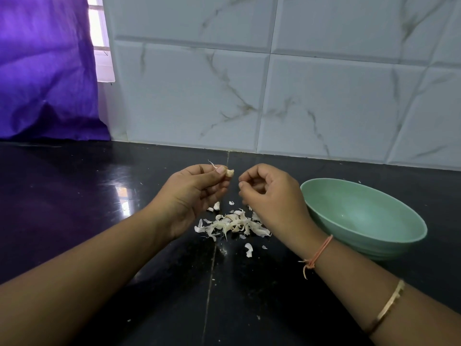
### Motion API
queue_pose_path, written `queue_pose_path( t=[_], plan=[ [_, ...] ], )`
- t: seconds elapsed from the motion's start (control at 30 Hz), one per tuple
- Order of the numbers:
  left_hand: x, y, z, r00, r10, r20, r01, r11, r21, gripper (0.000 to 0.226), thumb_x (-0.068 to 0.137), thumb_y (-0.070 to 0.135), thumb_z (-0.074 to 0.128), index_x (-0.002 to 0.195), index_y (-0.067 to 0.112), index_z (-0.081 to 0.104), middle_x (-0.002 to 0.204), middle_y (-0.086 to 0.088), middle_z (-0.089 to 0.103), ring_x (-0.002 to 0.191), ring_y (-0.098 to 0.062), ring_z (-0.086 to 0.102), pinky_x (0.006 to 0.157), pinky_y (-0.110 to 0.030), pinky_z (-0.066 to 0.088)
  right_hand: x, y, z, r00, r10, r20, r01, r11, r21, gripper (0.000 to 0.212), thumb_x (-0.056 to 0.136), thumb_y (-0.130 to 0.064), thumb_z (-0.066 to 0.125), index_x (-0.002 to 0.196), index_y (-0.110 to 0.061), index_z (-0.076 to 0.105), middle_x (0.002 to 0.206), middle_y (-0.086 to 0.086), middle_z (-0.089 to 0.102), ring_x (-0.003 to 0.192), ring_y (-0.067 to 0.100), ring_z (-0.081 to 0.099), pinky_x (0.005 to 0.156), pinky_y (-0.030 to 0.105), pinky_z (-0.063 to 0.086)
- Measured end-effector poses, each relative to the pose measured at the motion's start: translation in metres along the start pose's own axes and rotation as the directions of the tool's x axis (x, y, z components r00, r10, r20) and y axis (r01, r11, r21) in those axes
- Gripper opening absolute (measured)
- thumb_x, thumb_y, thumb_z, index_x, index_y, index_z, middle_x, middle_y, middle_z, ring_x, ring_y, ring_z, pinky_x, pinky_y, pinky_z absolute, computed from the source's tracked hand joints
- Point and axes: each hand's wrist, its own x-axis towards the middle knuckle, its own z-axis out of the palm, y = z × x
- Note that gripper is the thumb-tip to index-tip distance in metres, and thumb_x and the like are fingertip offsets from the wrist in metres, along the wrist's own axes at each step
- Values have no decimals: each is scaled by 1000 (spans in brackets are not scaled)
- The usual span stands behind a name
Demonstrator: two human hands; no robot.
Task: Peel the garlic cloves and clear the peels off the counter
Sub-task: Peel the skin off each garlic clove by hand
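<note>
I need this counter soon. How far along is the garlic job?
Done: several cloves look peeled, judging by the pile of peels on the counter. In hand: the left hand pinches a garlic clove; the right hand is curled beside it, whether holding anything is unclear. Left: clearing the peels; no cloves show in the visible part of the green bowl.

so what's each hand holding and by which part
The left hand pinches a garlic clove by one end, between thumb and fingers; its other end sticks out. The right hand has curled fingers, but whether they hold anything cannot be told.
</note>
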Motion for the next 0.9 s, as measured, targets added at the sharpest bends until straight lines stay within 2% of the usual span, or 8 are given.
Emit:
queue_pose_path(
  t=[0.17,0.27,0.43,0.53,0.6,0.77,0.9],
  plan=[
    [-2,-2,1,998,60,7,-60,994,87,4,83,6,60,81,4,63,68,-1,67,62,-5,63,60,-14,53,-2,-6,-1,1000,7,-5,-6,990,140,10,82,-24,68,73,-19,66,66,0,68,64,16,67,65,28,56],
    [-3,-4,0,993,114,27,-117,978,174,4,80,6,62,83,3,64,77,-5,66,68,-8,62,67,-16,54,-1,-6,-2,1000,7,-5,-6,987,159,11,83,-19,68,72,-18,67,66,3,69,65,20,67,69,38,58],
    [-3,-6,0,977,204,60,-213,937,279,7,80,1,63,79,7,66,75,-3,67,65,-8,61,64,-17,53,1,-6,-6,997,50,54,-60,975,213,15,86,-9,63,71,-14,64,63,2,66,55,9,63,56,21,52],
    [-4,-6,2,967,241,83,-255,925,281,10,81,-3,61,79,6,65,69,1,68,63,-6,62,65,-16,53,1,-8,-6,991,108,77,-126,946,297,17,87,-5,60,71,-10,62,59,2,62,51,9,58,53,18,49],
    [-5,-6,3,962,258,91,-274,921,276,12,81,-4,60,80,7,66,67,3,69,62,-4,62,65,-15,53,2,-9,-5,988,127,83,-147,937,317,18,88,-5,59,71,-9,61,58,1,60,51,8,56,57,22,51],
    [-5,-5,3,968,234,95,-250,940,231,11,81,-3,59,83,6,66,69,-1,70,64,-7,64,68,-17,55,2,-6,-1,986,155,52,-163,957,239,18,91,-12,56,74,-10,58,61,-1,58,45,3,55,67,40,54],
    [-3,-4,3,981,186,48,-191,972,139,10,81,0,59,83,8,66,69,0,70,65,-7,65,73,-20,54,3,-2,-3,983,183,8,-182,967,177,21,91,-19,57,73,-8,57,59,-1,56,42,3,55,68,45,54]
  ],
)
